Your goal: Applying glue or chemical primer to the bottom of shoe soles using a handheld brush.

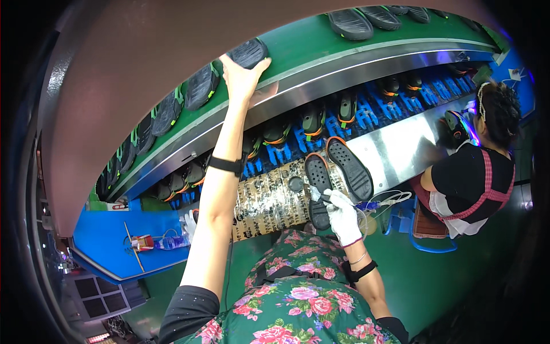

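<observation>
My bare left hand (242, 79) reaches up to the green conveyor belt. Its thumb and fingers span the near end of a black shoe sole (250, 51), gripping it. White-gloved, my right hand (344, 218) is closed around a slim dark-handled tool (325, 198) with a pale tip; its exact kind is unclear. The tip is over a black sole with holes (318, 175) on the taped bench. Beside it lies another perforated black sole with an orange rim (349, 169). A small round dark object (295, 184) sits to their left.
Black soles line the upper green belt (298, 34). Below its metal edge, shoes with orange trim (313, 121) stand on blue racks. Bottom left is a blue table (109, 235) with a bottle (171, 242). A co-worker (472, 178) sits at right; cables (389, 200) hang near my right hand.
</observation>
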Action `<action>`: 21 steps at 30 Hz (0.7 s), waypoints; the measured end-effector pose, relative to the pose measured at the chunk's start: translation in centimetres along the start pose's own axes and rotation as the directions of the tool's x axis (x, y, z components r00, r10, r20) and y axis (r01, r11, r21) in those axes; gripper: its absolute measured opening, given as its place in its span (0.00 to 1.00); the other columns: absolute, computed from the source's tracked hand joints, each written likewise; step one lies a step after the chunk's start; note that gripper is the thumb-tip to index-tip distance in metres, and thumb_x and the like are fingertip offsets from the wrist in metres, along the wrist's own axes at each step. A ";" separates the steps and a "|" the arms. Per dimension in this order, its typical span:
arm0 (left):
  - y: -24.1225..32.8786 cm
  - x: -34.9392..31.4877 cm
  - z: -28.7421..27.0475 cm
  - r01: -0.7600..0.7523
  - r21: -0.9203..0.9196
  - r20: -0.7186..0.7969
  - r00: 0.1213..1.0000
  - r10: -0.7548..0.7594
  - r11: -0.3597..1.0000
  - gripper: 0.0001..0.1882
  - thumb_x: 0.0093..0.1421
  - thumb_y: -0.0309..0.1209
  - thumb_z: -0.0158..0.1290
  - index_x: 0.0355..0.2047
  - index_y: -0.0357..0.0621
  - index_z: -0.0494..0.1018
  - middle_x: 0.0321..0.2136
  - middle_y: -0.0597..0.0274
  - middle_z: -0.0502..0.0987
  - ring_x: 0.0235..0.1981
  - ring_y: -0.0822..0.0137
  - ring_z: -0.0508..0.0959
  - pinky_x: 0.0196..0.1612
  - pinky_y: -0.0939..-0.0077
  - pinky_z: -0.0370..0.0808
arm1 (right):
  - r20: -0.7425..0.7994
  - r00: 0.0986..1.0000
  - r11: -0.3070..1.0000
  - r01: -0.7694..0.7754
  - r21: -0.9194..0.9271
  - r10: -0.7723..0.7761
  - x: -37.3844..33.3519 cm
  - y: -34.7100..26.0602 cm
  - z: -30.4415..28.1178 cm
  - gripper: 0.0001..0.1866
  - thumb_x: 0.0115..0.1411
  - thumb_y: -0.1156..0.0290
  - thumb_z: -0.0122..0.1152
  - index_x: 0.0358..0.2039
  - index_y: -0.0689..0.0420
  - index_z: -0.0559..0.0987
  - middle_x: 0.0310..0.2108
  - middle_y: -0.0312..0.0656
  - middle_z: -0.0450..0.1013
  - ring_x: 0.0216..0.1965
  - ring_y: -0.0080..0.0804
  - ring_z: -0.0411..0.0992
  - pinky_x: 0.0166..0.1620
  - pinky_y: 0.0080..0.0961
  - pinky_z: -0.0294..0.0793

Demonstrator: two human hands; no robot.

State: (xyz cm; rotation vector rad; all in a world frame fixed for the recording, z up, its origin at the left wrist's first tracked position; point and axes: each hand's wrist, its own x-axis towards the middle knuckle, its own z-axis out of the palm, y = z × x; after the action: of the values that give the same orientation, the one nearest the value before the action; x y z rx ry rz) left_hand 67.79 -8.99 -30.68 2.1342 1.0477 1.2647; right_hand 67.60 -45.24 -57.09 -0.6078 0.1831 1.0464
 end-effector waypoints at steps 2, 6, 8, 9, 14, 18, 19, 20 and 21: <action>0.3 0.9 0.3 0.072 -0.003 0.016 0.997 -0.072 0.997 0.77 0.42 0.44 0.77 0.77 0.41 0.30 0.68 0.29 0.60 0.67 0.44 0.68 0.69 0.62 0.65 | 0.010 0.999 0.998 -0.031 0.055 0.031 0.1 0.0 0.0 0.12 0.63 0.82 0.60 0.47 0.65 0.81 0.48 0.51 0.81 0.39 0.32 0.79 0.37 0.17 0.79; 0.4 0.8 -0.7 0.125 -0.124 0.078 0.990 -0.116 0.984 0.75 0.44 0.41 0.76 0.77 0.46 0.30 0.68 0.26 0.58 0.67 0.43 0.68 0.69 0.59 0.64 | -0.008 1.000 1.000 -0.020 -0.007 0.020 0.2 0.2 -0.2 0.12 0.63 0.83 0.60 0.46 0.64 0.82 0.48 0.52 0.81 0.39 0.33 0.80 0.37 0.17 0.79; 0.6 -0.2 -1.4 0.172 -0.177 0.092 0.983 -0.158 0.969 0.74 0.45 0.40 0.76 0.78 0.49 0.31 0.68 0.26 0.57 0.67 0.42 0.68 0.68 0.57 0.65 | -0.019 0.999 0.998 -0.048 0.043 0.049 0.2 0.3 -0.3 0.11 0.63 0.83 0.60 0.46 0.64 0.82 0.48 0.52 0.81 0.40 0.34 0.80 0.37 0.17 0.80; 0.6 -1.5 -1.5 0.059 -0.231 0.055 0.997 -0.048 0.971 0.71 0.47 0.38 0.74 0.76 0.38 0.32 0.70 0.27 0.55 0.71 0.44 0.61 0.70 0.53 0.63 | -0.017 0.998 0.997 -0.054 0.052 0.055 0.2 0.3 -0.4 0.11 0.63 0.83 0.59 0.45 0.64 0.82 0.47 0.52 0.81 0.40 0.35 0.81 0.37 0.17 0.80; -1.6 -5.7 -6.7 -0.265 -0.028 -0.203 0.946 0.254 0.964 0.67 0.50 0.40 0.73 0.76 0.35 0.37 0.73 0.33 0.50 0.74 0.43 0.53 0.75 0.50 0.48 | -0.029 0.999 0.999 -0.038 -0.001 0.038 0.2 0.2 -0.4 0.10 0.63 0.83 0.59 0.45 0.65 0.82 0.47 0.52 0.81 0.39 0.33 0.81 0.36 0.17 0.81; -6.1 -3.8 -11.0 -0.088 0.377 -0.214 0.960 0.179 0.922 0.66 0.51 0.40 0.74 0.78 0.48 0.38 0.70 0.30 0.54 0.71 0.40 0.58 0.68 0.53 0.67 | -0.007 0.998 0.997 -0.061 0.046 0.061 0.1 0.0 -0.4 0.10 0.64 0.83 0.59 0.45 0.65 0.82 0.47 0.52 0.81 0.38 0.31 0.80 0.36 0.17 0.81; -7.0 -3.0 -11.6 -0.060 0.278 -0.198 0.973 0.119 0.959 0.66 0.51 0.40 0.74 0.78 0.47 0.38 0.70 0.29 0.55 0.71 0.40 0.59 0.68 0.53 0.65 | -0.010 0.999 0.999 -0.040 0.004 0.040 0.0 0.0 -0.4 0.10 0.64 0.83 0.59 0.45 0.65 0.82 0.47 0.52 0.81 0.38 0.31 0.80 0.36 0.17 0.81; -7.7 -2.5 -11.8 0.048 0.173 -0.168 0.986 -0.019 0.984 0.66 0.51 0.41 0.74 0.78 0.46 0.38 0.69 0.27 0.56 0.71 0.39 0.60 0.68 0.53 0.64 | -0.006 0.999 0.999 -0.041 0.003 0.041 -0.1 0.0 -0.5 0.10 0.63 0.84 0.59 0.45 0.65 0.82 0.47 0.52 0.81 0.38 0.31 0.80 0.36 0.17 0.81; -8.2 -2.3 -11.9 0.013 0.171 -0.164 0.986 0.015 0.985 0.65 0.53 0.41 0.74 0.77 0.42 0.39 0.69 0.26 0.55 0.70 0.38 0.61 0.70 0.52 0.62 | -0.041 0.998 0.998 -0.052 0.032 0.054 -0.3 0.0 -0.5 0.10 0.63 0.84 0.59 0.45 0.65 0.82 0.47 0.52 0.81 0.38 0.31 0.80 0.36 0.17 0.82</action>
State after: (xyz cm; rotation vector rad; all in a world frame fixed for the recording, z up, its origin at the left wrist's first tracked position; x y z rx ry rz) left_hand 53.55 -5.86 -31.87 2.1839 1.2664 1.4181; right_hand 67.52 -45.72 -57.41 -0.5993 0.2525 1.0807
